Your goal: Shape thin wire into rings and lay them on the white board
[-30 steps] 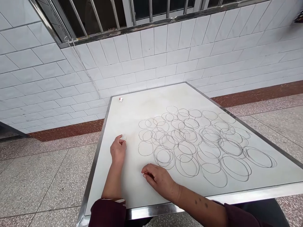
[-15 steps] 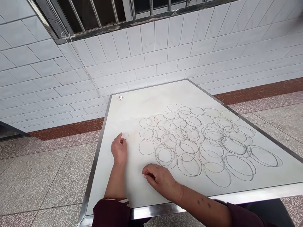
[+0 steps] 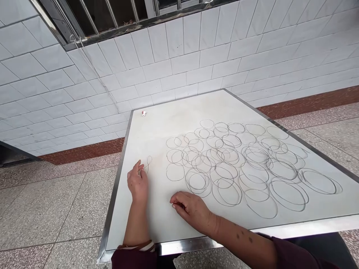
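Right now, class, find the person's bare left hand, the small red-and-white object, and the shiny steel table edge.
Bare left hand (image 3: 137, 183): head view, back of the hand.
Small red-and-white object (image 3: 144, 113): head view, its middle.
Shiny steel table edge (image 3: 182, 246): head view, near strip.

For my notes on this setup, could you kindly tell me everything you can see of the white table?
The white table has a flat, smooth rectangular top framed by a shiny metal edge. It stands before a tiled wall, over a speckled stone floor. Thin dark loops overlap across its right part, a small red-and-white item lies near the far left corner, and the left hand and right hand rest on it.
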Demonstrator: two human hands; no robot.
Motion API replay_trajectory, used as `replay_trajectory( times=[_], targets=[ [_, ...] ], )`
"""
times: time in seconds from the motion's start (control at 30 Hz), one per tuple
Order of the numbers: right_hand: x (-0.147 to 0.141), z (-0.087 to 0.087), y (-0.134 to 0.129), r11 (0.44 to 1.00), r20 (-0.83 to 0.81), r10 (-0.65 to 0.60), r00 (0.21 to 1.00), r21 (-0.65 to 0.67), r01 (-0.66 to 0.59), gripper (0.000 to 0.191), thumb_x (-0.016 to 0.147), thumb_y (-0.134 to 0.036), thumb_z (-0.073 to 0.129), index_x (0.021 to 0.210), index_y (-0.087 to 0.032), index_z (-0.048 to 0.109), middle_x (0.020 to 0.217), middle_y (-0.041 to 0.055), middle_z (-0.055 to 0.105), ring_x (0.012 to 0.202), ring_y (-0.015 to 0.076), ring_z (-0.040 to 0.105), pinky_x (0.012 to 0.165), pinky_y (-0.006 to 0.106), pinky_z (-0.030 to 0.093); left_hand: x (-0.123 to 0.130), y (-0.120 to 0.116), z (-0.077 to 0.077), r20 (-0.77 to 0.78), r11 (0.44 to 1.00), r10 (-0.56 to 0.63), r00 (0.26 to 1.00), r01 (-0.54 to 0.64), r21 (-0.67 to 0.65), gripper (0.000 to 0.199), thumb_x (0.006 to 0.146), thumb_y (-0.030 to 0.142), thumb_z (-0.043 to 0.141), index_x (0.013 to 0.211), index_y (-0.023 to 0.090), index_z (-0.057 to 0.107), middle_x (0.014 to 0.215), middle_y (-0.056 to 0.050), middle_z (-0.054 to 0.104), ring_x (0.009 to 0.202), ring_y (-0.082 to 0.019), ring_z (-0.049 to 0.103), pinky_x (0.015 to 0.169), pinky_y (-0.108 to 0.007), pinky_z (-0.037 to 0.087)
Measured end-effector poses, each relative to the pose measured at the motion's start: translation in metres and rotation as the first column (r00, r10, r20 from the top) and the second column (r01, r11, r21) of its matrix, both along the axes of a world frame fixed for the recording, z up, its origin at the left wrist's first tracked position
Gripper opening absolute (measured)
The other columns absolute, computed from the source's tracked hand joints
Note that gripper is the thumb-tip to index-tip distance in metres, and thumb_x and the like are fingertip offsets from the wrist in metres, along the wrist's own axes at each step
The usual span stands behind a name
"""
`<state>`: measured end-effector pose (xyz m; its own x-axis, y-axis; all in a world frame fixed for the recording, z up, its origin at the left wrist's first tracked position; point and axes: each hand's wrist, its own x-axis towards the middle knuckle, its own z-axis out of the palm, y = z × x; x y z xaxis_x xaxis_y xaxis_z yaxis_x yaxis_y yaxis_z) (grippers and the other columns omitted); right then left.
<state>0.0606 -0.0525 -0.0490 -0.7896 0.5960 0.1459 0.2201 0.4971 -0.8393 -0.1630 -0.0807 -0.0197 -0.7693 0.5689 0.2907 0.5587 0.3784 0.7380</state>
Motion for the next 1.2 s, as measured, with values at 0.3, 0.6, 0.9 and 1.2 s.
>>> replay_trajectory(
  times=[0.3, 0.6, 0.9, 1.2],
  targets=[
    [0.000, 0.003, -0.001, 1.000, 0.000, 0.000, 1.000, -0.006, 0.000, 0.016, 0.089, -0.019, 0.054, 0.098, -0.024, 0.066, 0.088, 0.0012, 0.068, 0.078, 0.0169, 0.062, 0.071, 0.028, 0.048, 0.002, -0.016, -0.006, 0.111, 1.000, -0.014, 0.994, 0.014, -0.003, 0.051, 0.079, 0.018, 0.064, 0.130, 0.025, 0.064, 0.115, -0.009, 0.072, 0.099, -0.024, 0.064, 0.094, -0.041, 0.049],
    [0.000, 0.001, -0.002, 1.000, 0.030, 0.003, 1.000, 0.018, -0.004, 0.015, 0.089, -0.017, 0.053, 0.097, -0.024, 0.065, 0.088, 0.0014, 0.068, 0.079, 0.0176, 0.063, 0.071, 0.029, 0.048, -0.002, -0.012, -0.014, 0.155, 0.997, -0.053, 0.986, 0.044, 0.059, 0.047, 0.076, 0.013, 0.064, 0.123, 0.023, 0.069, 0.107, -0.009, 0.072, 0.095, -0.024, 0.066, 0.093, -0.042, 0.050],
    [-0.001, 0.001, -0.002, 1.000, 0.054, 0.000, 0.999, 0.029, -0.001, 0.013, 0.089, -0.020, 0.052, 0.095, -0.023, 0.063, 0.086, 0.0015, 0.067, 0.077, 0.0181, 0.063, 0.070, 0.030, 0.047, 0.002, 0.006, -0.016, 0.119, 0.974, -0.207, 0.971, 0.193, 0.122, 0.044, 0.080, 0.009, 0.057, 0.120, 0.024, 0.070, 0.114, -0.009, 0.072, 0.102, -0.025, 0.068, 0.096, -0.042, 0.051],
    [-0.002, 0.001, -0.004, 0.999, 0.056, -0.012, 0.998, 0.052, 0.009, 0.011, 0.090, -0.020, 0.052, 0.093, -0.023, 0.062, 0.083, 0.0002, 0.066, 0.076, 0.0176, 0.062, 0.070, 0.030, 0.046, 0.031, -0.028, -0.003, 0.027, 0.946, -0.310, 0.950, 0.305, 0.113, 0.030, 0.088, 0.021, 0.055, 0.111, 0.027, 0.074, 0.113, -0.006, 0.073, 0.107, -0.025, 0.066, 0.094, -0.042, 0.053]
  ],
)
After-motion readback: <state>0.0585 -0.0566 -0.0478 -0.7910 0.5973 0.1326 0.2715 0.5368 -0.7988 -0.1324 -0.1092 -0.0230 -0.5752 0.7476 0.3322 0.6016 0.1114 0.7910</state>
